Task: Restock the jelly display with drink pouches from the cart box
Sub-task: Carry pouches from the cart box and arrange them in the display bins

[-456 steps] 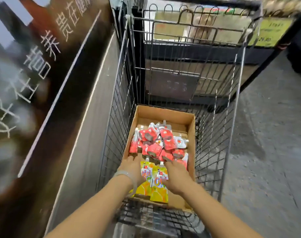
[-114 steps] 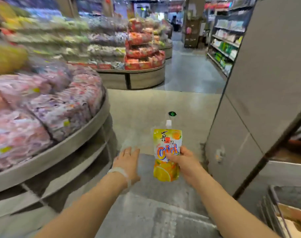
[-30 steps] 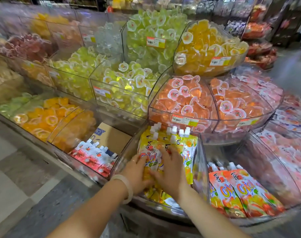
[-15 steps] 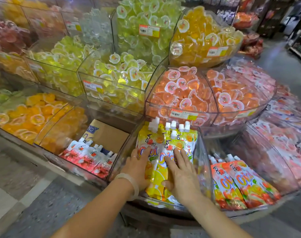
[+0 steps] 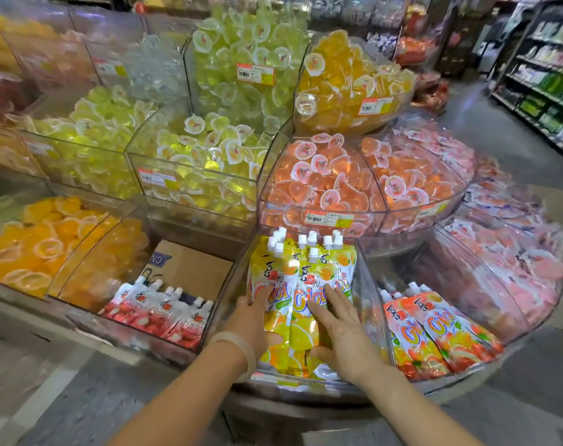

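Under both hands [image 5: 344,329], "Cici" pouches [image 5: 302,284]

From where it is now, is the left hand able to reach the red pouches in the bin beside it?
Probably yes. The left hand rests on the yellow pouches, and the red pouches lie in the neighbouring open-topped bin; only a clear divider wall stands between.

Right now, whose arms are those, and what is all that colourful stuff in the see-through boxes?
Those arms belong to a person wearing a camera on their head, so you see what they see, looking down. The left hand and right hand lie flat on yellow orange-flavour drink pouches standing in a clear bin of a shop display. Neither hand grips anything; they press the pouches tidy. Beside them are red-and-white pouches and orange-red pouches. The bins above hold small jelly cups.
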A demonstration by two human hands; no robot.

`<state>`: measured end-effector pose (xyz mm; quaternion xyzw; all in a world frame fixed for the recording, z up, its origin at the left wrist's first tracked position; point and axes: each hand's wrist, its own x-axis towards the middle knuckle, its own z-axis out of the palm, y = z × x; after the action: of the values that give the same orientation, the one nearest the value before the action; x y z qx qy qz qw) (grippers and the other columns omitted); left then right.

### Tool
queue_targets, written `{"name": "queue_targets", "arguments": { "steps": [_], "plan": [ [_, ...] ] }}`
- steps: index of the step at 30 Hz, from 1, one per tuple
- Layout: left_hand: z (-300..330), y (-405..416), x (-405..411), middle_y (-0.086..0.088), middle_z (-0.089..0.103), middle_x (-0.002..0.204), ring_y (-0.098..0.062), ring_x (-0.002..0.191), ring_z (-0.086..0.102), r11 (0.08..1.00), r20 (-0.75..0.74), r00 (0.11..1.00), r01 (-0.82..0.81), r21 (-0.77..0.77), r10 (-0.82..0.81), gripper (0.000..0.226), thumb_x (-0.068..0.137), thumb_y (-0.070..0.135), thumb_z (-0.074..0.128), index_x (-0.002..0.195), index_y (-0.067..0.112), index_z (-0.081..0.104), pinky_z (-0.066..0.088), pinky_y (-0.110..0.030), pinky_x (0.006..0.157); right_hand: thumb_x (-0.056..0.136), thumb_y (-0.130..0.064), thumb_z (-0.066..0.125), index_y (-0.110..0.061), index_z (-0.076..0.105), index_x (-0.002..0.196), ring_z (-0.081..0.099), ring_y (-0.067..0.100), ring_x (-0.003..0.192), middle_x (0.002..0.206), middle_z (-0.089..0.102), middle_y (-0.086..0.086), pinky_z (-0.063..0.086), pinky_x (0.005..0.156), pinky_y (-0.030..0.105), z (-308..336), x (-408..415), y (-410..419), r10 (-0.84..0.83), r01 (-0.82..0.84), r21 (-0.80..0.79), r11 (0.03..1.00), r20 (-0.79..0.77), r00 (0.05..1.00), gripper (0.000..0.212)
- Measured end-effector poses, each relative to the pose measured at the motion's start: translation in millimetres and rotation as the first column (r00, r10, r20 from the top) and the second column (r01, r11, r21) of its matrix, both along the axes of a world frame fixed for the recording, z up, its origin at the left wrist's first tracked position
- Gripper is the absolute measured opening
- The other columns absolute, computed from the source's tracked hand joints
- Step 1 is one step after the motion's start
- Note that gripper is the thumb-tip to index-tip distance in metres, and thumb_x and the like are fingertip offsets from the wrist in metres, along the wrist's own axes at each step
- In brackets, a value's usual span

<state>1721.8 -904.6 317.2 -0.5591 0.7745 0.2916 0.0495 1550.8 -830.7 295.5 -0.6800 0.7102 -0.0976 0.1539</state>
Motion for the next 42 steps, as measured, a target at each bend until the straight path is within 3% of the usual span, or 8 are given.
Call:
{"name": "queue_targets", "arguments": {
  "steps": [4,7,11,15,21,26,31,42],
  "plan": [
    [2.4,3.3,-8.4,-0.014,0.020,0.149,-0.032,0.123,0.047,1.000,0.099,0.995,-0.006,-0.027,0.008,0.082,0.093,0.029,0.055,0.150,0.028,-0.003,0.040,-0.038,0.096,0.084,-0.025,0.068,-0.033,0.018,0.149,-0.014,0.020,0.147,0.159,-0.015,-0.001,0.013,0.118,0.034,2.7,-0.5,-1.9,0.009,-0.009,0.033,0.999,-0.001,1.000,0.083],
    [10.9,9.0,-19.3,-0.015,0.010,0.154,-0.034,0.136,0.029,0.995,0.217,0.976,0.010,-0.097,0.011,0.075,0.093,0.022,0.049,0.150,0.026,0.001,0.035,-0.043,0.103,0.084,-0.028,0.068,-0.031,0.020,0.149,-0.013,0.020,0.147,0.159,-0.016,0.000,0.018,0.119,0.042,8.9,0.0,-0.3,0.016,-0.016,0.085,0.996,0.007,1.000,0.081],
    [24.1,25.1,-43.4,-0.013,0.003,0.158,-0.033,0.146,0.006,0.958,0.278,0.957,0.152,-0.243,-0.081,0.075,0.091,0.027,0.050,0.150,0.023,0.005,0.024,-0.045,0.113,0.086,-0.034,0.065,-0.020,0.036,0.143,-0.003,0.024,0.147,0.159,-0.008,0.007,0.014,0.119,0.034,30.0,-8.5,11.7,-0.008,0.003,0.071,0.998,0.070,0.998,0.066],
    [51.2,50.4,-95.9,-0.015,0.014,0.156,-0.030,0.145,0.012,0.893,0.267,0.937,0.306,-0.329,-0.223,0.073,0.088,0.029,0.056,0.148,0.019,0.016,0.021,-0.042,0.115,0.086,-0.031,0.062,-0.015,0.042,0.136,0.005,0.026,0.147,0.159,0.004,0.011,0.016,0.119,0.032,54.8,-42.2,42.3,-0.057,0.058,-0.016,0.998,0.044,0.997,0.056],
    [68.9,138.4,-207.2,-0.016,0.005,0.157,-0.030,0.144,0.014,0.778,0.262,0.850,0.526,-0.345,-0.458,0.079,0.086,0.034,0.057,0.150,0.017,0.014,0.021,-0.042,0.116,0.087,-0.031,0.058,-0.013,0.035,0.141,0.020,0.027,0.143,0.151,0.023,0.011,0.023,0.114,0.029,71.8,-139.3,143.8,-0.283,0.283,-0.009,0.959,-0.059,0.957,0.061],
    [62.8,241.5,-303.9,-0.016,0.017,0.152,-0.033,0.142,0.018,0.635,0.315,0.697,0.717,-0.288,-0.644,0.081,0.085,0.025,0.063,0.148,0.013,0.014,0.024,-0.044,0.115,0.088,-0.031,0.058,-0.011,0.037,0.137,0.023,0.029,0.140,0.150,0.025,0.012,0.033,0.109,0.036,69.5,-220.9,272.7,-0.542,0.548,0.149,0.823,-0.083,0.836,0.056],
    [56.4,347.1,-401.3,-0.016,0.002,0.157,-0.033,0.146,0.006,0.474,0.322,0.519,0.854,-0.213,-0.791,0.089,0.085,0.022,0.066,0.150,0.014,0.006,0.019,-0.047,0.114,0.088,-0.034,0.061,-0.010,0.034,0.140,0.025,0.030,0.139,0.149,0.026,0.012,0.030,0.112,0.038,61.7,-295.0,399.7,-0.743,0.752,0.185,0.633,-0.127,0.657,0.064],
    [39.4,490.6,-595.0,-0.013,0.011,0.155,-0.031,0.144,0.012,0.112,0.247,0.176,0.961,-0.253,-0.953,0.076,0.087,0.022,0.062,0.148,0.015,0.016,0.024,-0.043,0.113,0.085,-0.035,0.064,-0.015,0.035,0.139,0.031,0.031,0.133,0.140,0.034,0.010,0.037,0.106,0.043,43.1,-428.3,561.6,-0.950,0.947,0.188,0.259,-0.129,0.285,0.064]
  ]
}}
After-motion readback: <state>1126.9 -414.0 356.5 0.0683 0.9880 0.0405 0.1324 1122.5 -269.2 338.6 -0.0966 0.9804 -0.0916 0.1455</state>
